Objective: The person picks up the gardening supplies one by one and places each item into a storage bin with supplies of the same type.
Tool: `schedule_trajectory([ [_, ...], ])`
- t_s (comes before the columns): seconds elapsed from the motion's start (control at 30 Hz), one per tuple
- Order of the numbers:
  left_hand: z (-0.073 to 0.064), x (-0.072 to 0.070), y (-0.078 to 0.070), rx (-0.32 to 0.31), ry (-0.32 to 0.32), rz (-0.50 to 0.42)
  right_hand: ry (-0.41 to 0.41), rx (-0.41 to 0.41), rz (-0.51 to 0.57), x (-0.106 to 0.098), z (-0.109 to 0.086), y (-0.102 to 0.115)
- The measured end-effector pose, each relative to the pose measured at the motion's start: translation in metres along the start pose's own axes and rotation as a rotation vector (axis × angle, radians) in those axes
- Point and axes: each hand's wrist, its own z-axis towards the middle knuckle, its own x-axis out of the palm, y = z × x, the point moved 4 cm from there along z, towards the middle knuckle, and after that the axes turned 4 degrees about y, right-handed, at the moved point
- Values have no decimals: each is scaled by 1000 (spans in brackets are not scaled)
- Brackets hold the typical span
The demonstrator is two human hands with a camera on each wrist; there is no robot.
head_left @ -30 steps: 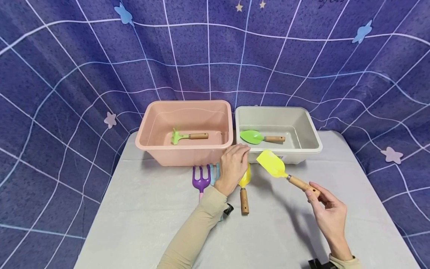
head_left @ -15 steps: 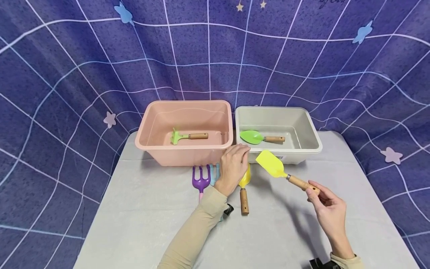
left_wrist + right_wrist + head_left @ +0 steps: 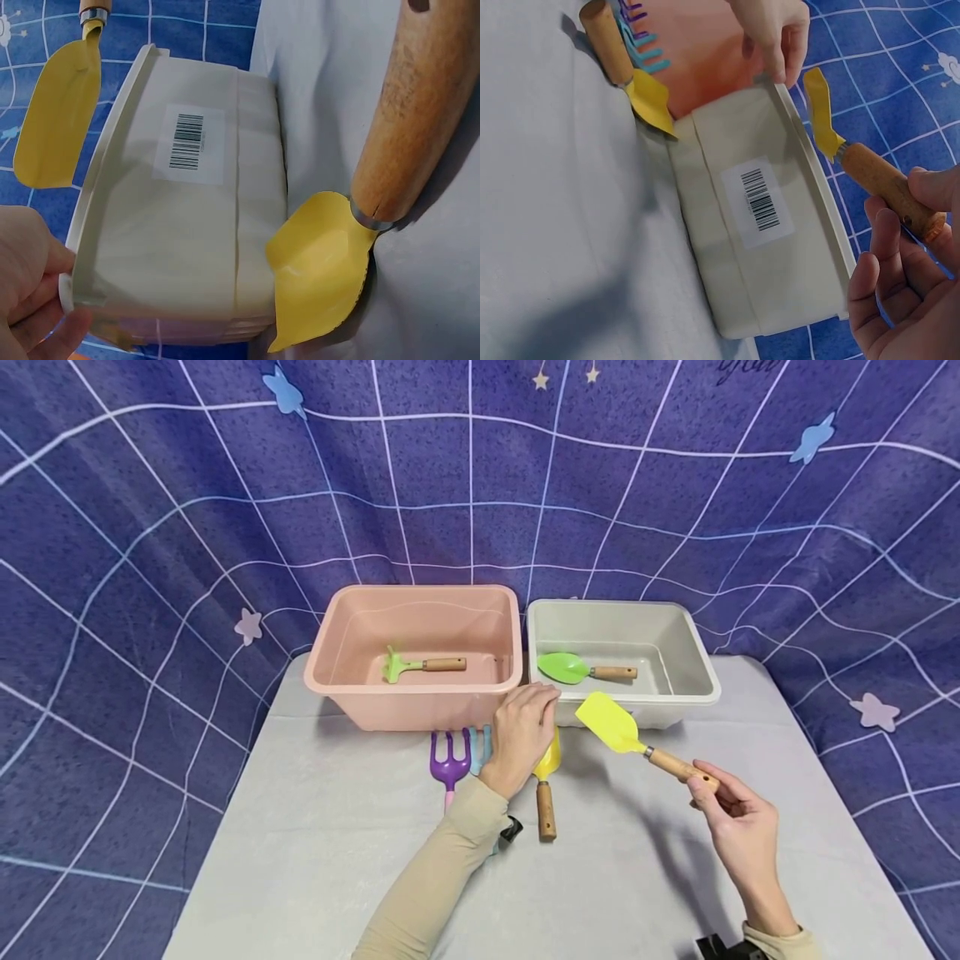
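Observation:
My left hand (image 3: pixel 517 739) grips the front left corner of the light grey plastic bin (image 3: pixel 637 617), fingers at its rim in the left wrist view. My right hand (image 3: pixel 742 835) pinches the handle end of a yellow hand shovel (image 3: pixel 611 724) with a wooden handle. Its square-tipped blade overlaps the grey bin's front wall in the head view. Inside that bin lies a green trowel (image 3: pixel 564 668). A second yellow trowel (image 3: pixel 322 262) rests on the table below my left hand, its blade partly hidden in the head view.
A pink bin (image 3: pixel 420 710) stands left of the grey one, holding a small green rake (image 3: pixel 444 665). Before it lie a purple fork (image 3: pixel 450 768) and a light blue fork (image 3: pixel 481 752), partly covered by my left arm. A blue patterned curtain (image 3: pixel 480 468) hangs behind.
The view tilts very slightly. Both hands keep their holds, and the yellow shovel stays almost where it was.

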Motion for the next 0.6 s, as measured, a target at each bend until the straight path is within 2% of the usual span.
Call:
schedule_trajectory([
  [0.6, -1, 0, 1, 6, -8, -4, 13, -33, -33, -2, 10, 7],
])
